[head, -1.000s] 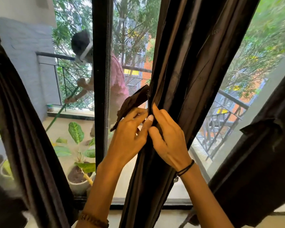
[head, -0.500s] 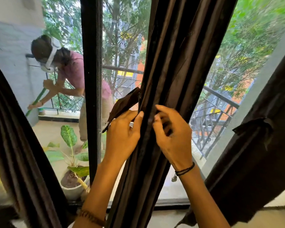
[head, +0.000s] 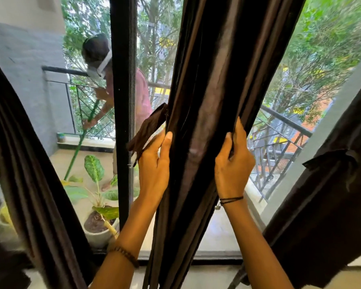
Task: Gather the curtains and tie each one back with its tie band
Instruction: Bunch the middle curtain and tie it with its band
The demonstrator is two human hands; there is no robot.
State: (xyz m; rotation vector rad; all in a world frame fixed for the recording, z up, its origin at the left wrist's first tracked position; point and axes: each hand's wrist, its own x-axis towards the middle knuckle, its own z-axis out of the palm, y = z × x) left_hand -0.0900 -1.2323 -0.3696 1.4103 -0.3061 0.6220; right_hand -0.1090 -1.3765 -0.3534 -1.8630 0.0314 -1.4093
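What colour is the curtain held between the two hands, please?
The middle curtain is dark brown, in the head view.

Both hands grip the gathered middle curtain: left hand beside the tie band, right hand at its right edge.

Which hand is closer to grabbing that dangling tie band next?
Probably the left hand: the tie band hangs right beside its fingers, while the right hand grips the opposite edge of the curtain.
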